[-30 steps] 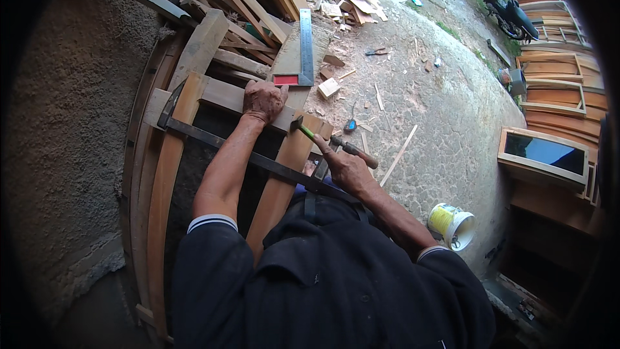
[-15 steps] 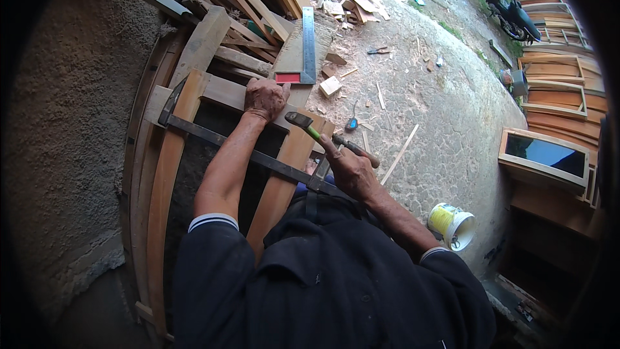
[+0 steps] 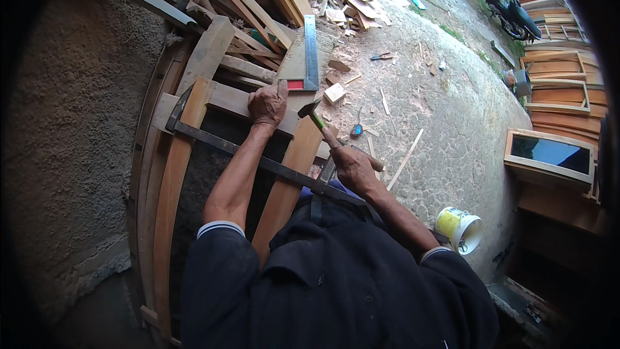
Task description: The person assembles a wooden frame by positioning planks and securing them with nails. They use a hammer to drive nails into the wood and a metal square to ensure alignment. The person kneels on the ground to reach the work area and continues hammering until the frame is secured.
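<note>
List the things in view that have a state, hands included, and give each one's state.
Left hand: curled, at the wooden rail
Right hand: closed around the hammer's handle
Hammer: held, head over the wooden frame; contact unclear
Clamp: set across the frame; tightness can't be told
Square: lying on a plank
Pliers: lying on the ground
Bucket: open, something inside
Motorcycle: standing, riderless

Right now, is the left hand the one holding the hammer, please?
No, the right hand grips the hammer, while the left hand is apart from it.
</note>
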Demonstrator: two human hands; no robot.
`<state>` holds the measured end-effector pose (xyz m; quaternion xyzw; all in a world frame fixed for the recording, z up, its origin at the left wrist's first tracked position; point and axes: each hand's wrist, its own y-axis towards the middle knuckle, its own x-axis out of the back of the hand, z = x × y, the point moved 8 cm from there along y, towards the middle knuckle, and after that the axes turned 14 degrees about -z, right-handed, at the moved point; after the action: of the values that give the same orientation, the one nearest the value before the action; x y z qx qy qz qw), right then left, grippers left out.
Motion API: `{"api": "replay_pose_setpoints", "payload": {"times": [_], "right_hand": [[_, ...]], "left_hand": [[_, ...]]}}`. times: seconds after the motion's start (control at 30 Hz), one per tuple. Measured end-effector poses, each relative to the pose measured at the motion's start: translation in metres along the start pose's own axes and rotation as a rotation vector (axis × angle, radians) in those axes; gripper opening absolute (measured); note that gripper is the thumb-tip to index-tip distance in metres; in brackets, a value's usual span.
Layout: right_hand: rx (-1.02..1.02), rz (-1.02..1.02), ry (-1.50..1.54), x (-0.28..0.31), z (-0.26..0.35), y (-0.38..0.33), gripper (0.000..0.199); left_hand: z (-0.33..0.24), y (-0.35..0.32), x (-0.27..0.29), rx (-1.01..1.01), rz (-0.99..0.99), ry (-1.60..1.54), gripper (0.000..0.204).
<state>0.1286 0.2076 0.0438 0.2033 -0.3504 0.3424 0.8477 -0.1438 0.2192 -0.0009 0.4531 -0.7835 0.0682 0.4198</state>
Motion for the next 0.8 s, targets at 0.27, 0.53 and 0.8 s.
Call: {"api": "replay_pose_setpoints", "payload": {"times": [0.27,0.53,0.8], "right_hand": [[-0.066,-0.348,0.310,0.007,0.012,0.038,0.021],[-0.113,-0.264,0.384,-0.012,0.019,0.051,0.016],[-0.207,-0.266,0.423,-0.027,0.009,0.052,0.018]], "left_hand": [[-0.010,-0.102,-0.021,1.106,0.320,-1.790,0.022],[-0.029,-0.122,-0.008,1.082,0.131,-1.755,0.035],[-0.036,-0.132,-0.001,1.011,0.064,-1.810,0.036]]}}
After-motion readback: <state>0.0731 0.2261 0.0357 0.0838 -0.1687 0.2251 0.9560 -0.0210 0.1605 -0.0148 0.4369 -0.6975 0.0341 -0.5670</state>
